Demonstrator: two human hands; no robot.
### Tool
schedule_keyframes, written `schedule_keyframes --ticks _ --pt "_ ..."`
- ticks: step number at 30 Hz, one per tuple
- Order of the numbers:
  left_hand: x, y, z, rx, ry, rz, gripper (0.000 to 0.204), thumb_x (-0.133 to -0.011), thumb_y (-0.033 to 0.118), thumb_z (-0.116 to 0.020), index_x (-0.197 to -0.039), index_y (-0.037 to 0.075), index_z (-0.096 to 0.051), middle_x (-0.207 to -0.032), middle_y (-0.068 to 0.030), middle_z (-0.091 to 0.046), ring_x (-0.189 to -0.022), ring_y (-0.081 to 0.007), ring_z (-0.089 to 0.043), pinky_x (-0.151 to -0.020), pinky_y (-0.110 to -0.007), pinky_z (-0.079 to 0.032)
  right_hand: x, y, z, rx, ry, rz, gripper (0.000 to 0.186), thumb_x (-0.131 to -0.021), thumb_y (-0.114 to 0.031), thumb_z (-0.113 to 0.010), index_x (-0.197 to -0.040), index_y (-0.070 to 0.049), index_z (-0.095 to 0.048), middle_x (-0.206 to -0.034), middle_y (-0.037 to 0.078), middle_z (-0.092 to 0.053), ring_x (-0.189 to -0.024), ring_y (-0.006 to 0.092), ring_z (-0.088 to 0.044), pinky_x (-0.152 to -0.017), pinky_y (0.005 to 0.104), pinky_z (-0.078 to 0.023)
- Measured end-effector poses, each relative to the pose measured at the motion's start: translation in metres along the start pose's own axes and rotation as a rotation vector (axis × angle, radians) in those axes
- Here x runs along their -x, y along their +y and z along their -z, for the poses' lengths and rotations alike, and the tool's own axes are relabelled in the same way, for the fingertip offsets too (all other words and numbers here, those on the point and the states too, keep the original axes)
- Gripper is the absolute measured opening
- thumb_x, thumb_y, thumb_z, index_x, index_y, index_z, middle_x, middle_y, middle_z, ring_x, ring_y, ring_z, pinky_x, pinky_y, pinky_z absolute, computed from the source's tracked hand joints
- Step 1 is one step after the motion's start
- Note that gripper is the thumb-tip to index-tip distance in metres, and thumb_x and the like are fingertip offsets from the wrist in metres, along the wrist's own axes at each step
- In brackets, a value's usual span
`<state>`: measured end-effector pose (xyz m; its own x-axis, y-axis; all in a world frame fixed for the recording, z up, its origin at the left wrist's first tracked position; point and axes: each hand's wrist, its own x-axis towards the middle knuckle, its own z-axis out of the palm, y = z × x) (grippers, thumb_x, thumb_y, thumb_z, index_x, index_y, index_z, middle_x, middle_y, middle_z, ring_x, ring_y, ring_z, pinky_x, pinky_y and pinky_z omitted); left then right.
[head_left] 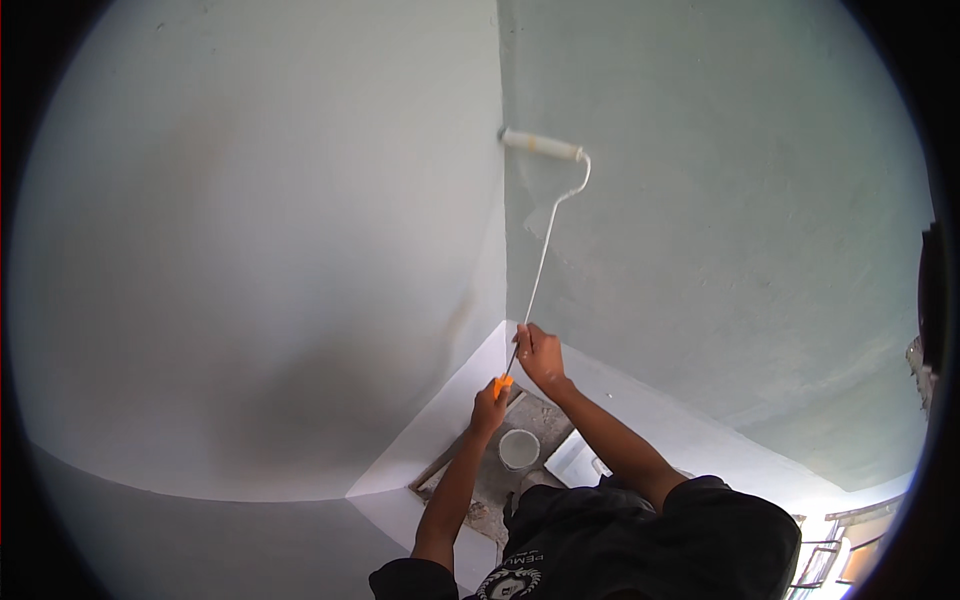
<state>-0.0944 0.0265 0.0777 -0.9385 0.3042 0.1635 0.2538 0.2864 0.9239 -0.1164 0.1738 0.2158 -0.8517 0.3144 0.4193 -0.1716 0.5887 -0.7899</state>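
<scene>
A paint roller [543, 144] with a long white metal rod lies against the grey-green right wall [720, 220]. Its off-white sleeve is close to the corner where the two walls meet. My left hand [488, 408] is closed round the orange handle at the lower end. Higher up, my right hand [540, 357] grips the shaft with curled fingers. Both arms reach forward from my dark shirt. On the floor below my hands stands a white bucket [519, 450]; its contents look pale.
The pale left wall [250, 200] carries soft shadows. A white band [430, 420] runs along the foot of the walls. Beside the bucket is a white tray-like object [578, 462], partly hidden by my right arm. A bright opening with a frame [825, 555] shows at lower right.
</scene>
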Motion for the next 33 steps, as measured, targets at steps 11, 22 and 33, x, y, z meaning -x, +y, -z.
schedule_keyframes --ticks 11,22,33 --pt "0.003 -0.059 -0.019 -0.032 -0.014 0.040 0.040 -0.098 0.039 -0.053 -0.106 0.000 -0.060 -0.090 -0.0239 -0.066 -0.090 -0.0459 -0.063 -0.075 -0.047 -0.051 0.018 0.050 -0.034 0.144 -0.079 -0.177 0.032 -0.099 -0.024 -0.050 -0.077 -0.004 -0.062 -0.067 0.023 -0.063 -0.065 0.0459 -0.062 -0.059 0.0531 -0.050" --pt "0.028 -0.075 -0.005 -0.084 0.013 0.000 0.051 -0.096 0.052 -0.051 -0.102 0.001 -0.056 -0.074 -0.0193 -0.063 -0.078 -0.0429 -0.065 -0.064 -0.045 -0.048 0.039 0.045 -0.030 -0.030 -0.114 -0.157 0.036 -0.103 -0.024 -0.046 -0.080 0.000 -0.061 -0.059 0.013 -0.063 -0.052 0.0257 -0.065 -0.052 0.0363 -0.051" --pt "0.055 -0.127 -0.036 -0.071 -0.185 0.210 0.052 -0.097 0.049 -0.051 -0.116 0.001 -0.057 -0.096 -0.0249 -0.066 -0.098 -0.0462 -0.062 -0.078 -0.050 -0.050 0.068 0.092 -0.048 0.206 -0.296 -0.435 0.035 -0.100 -0.027 -0.047 -0.081 -0.003 -0.064 -0.079 0.021 -0.068 -0.078 0.0436 -0.066 -0.073 0.0532 -0.052"
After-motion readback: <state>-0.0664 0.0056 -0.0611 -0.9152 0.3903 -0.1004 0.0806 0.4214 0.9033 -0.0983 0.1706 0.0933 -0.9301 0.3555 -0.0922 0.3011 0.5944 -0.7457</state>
